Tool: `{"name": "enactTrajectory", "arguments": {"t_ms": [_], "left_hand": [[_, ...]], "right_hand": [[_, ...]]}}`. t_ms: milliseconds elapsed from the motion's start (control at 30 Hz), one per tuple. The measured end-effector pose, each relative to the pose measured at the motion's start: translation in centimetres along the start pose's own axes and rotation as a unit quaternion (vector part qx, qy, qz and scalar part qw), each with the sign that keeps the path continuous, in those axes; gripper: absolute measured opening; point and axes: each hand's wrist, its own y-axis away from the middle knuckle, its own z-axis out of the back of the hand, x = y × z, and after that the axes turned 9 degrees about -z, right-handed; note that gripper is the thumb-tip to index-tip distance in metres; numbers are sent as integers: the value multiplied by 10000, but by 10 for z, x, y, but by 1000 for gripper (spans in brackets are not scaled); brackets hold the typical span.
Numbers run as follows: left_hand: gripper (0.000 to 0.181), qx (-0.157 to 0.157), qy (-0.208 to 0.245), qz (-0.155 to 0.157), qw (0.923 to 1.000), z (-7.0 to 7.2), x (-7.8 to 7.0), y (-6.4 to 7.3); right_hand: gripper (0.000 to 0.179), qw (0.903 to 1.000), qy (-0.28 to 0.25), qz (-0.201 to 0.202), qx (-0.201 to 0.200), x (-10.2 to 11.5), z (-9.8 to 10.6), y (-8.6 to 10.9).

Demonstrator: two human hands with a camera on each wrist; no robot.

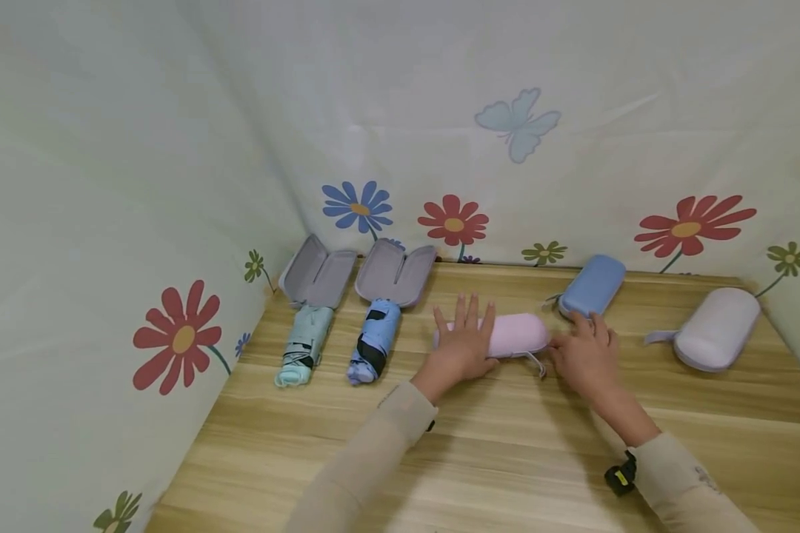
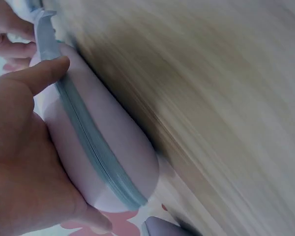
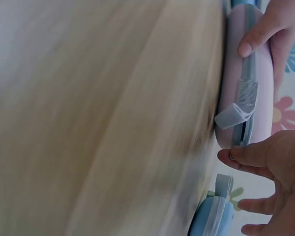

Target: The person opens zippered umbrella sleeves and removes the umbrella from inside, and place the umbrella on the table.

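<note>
A pink zippered case (image 1: 516, 334) lies on the wooden table, its grey zipper (image 2: 91, 132) running along the side. My left hand (image 1: 463, 348) rests over its left part with fingers spread and straight, the thumb pressing near the zipper. At the right end, my right hand (image 1: 588, 357) pinches the zipper pull (image 3: 234, 155) between thumb and forefinger, and its other fingers are loosely spread. A short dark gap in the zipper shows just behind the pull. A grey strap loop (image 3: 234, 115) hangs from the case's near side.
A closed blue case (image 1: 593, 285) lies behind my right hand, and a whitish case (image 1: 718, 329) farther right. Two opened grey cases (image 1: 336, 277) stand at the back left. Before them lie a mint folded umbrella (image 1: 307, 333) and a blue folded umbrella (image 1: 380, 329). Flowered sheeting (image 1: 400, 148) borders the table.
</note>
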Motion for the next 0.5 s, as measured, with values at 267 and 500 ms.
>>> {"name": "enactTrajectory", "arguments": {"t_ms": [267, 500], "left_hand": [[101, 57, -258, -336, 9991, -1, 5, 2], [106, 153, -393, -391, 9983, 1, 4, 5]], "right_hand": [[10, 9978, 422, 512, -27, -10, 5, -3], [7, 9942, 578, 890, -193, -14, 3, -18]]}}
